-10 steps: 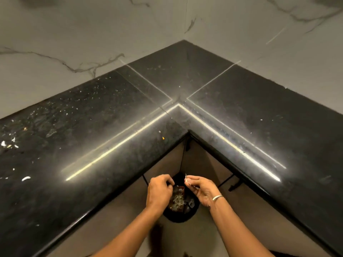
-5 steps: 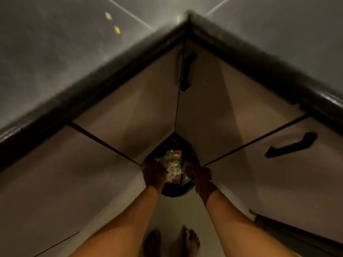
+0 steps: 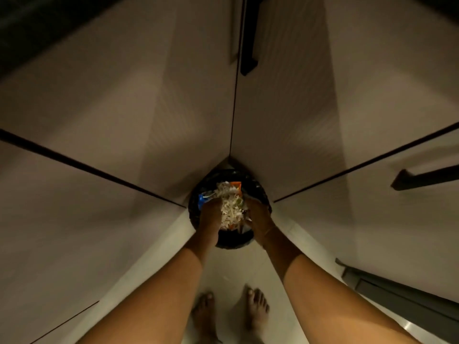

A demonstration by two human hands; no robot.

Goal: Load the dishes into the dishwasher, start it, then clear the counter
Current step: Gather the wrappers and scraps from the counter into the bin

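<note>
Near: bare feet (image 3: 257, 307) on the floor. Left hand (image 3: 210, 216) and right hand (image 3: 259, 216) flank the scraps (image 3: 229, 207) at the bin (image 3: 233, 244) mouth. My read: dumping counter waste. Too dim there, so I can't tell if either hand grips anything. The bin sits in the cabinet corner, out of the way, and holds pale shreds, an orange packet (image 3: 235, 184) and a blue wrapper (image 3: 202, 198). Counter edge (image 3: 29, 26) far top-left.

A round waste bin (image 3: 233, 243) lined with a black bag stands upright on the pale floor (image 3: 223, 274). Pale shredded food scraps (image 3: 229, 207) are heaped in the bin's middle. An orange wrapper (image 3: 235, 184) lies at its far side and a blue wrapper (image 3: 201, 198) at its left.
</note>
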